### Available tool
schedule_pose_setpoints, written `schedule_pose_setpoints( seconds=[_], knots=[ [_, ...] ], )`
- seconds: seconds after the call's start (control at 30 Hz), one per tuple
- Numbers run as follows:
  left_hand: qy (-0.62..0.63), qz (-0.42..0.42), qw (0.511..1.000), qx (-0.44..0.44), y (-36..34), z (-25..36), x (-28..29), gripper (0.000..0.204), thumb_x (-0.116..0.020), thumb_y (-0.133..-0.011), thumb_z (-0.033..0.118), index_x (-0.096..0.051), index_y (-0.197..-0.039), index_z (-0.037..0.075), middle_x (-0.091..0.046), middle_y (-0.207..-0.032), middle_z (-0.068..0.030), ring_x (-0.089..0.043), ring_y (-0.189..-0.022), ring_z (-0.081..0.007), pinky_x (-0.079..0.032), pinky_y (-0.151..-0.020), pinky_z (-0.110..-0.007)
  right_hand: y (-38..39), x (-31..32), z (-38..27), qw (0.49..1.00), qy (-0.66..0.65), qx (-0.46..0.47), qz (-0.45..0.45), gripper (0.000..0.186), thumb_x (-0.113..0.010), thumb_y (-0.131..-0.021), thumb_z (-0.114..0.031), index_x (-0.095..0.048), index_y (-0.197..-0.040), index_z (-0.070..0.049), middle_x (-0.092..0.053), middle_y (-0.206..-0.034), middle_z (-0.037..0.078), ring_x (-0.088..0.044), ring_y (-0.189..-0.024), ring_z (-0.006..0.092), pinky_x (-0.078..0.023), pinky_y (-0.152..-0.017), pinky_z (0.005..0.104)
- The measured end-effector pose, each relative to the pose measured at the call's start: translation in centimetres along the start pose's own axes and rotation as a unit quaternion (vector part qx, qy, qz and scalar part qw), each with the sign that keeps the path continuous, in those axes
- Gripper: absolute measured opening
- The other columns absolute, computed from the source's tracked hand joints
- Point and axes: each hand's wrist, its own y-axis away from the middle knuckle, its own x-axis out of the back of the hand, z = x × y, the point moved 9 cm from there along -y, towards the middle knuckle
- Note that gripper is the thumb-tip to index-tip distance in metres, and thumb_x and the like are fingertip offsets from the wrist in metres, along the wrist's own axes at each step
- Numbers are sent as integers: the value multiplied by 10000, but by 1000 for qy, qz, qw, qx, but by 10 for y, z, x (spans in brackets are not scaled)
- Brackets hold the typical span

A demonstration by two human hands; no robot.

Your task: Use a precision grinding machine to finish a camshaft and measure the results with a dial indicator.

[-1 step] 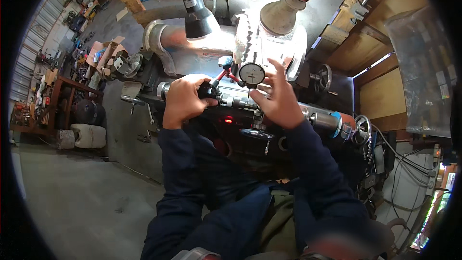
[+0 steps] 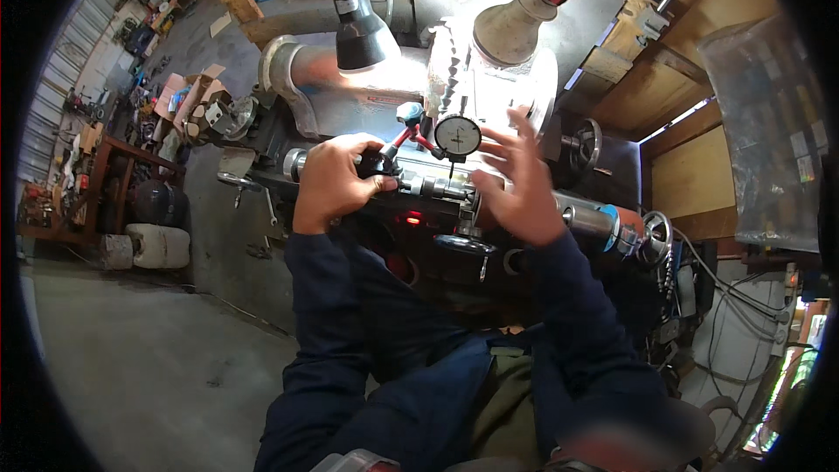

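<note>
My left hand is wrapped round the black base of a dial indicator stand, with the thumb along its near side. From that base a red jointed arm with a blue-grey knob carries a round white dial indicator, whose stem points down at a shiny metal shaft mounted on a machine. Just right of the dial, my right hand is raised with its fingers spread and nothing in them. It looks apart from the dial.
A black lamp and a beige lamp hang over the machine. Handwheels stick out at its front and right end. Clear plastic sheeting hangs at the right. A cardboard box stands at the left.
My right hand has drawn back to the right, away from the dial indicator, and its fingers have spread. My left hand stays on the stand's base.
</note>
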Motion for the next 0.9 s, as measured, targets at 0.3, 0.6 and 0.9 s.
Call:
schedule_pose_setpoints(
  seconds=[0.3, 0.6, 0.9],
  knots=[
    [186, 227, 952, 90, 20, -65, 11, 141, -610, -942, 122, -637, -909, -13, -699, -788, -77, -633, -679, -117, -491, -634, -256, 133, 306, 0, 838, 470, -208, 185, 296, -460, -984, -110, -610, -1232, -54, -646, -1197, 142, -613, -1089, 257, -451, -955, 352],
    [74, 447, 891, 38, 70, -91, 33, 141, -583, -930, 79, -669, -966, -26, -699, -983, -72, -615, -874, -130, -482, -798, -267, 180, 349, 69, 889, 421, -19, 179, 368, -529, -947, -130, -528, -1302, -36, -601, -1221, 114, -587, -1105, 234, -459, -924, 346],
    [387, 400, 813, 171, 69, -176, 3, 180, -590, -969, 161, -661, -1020, 4, -693, -1008, -70, -626, -885, -135, -488, -802, -266, 204, 366, 137, 898, 386, -191, 89, 216, -621, -905, -132, -655, -1087, -21, -672, -1031, 70, -631, -935, 169, -499, -797, 318]
  ],
)
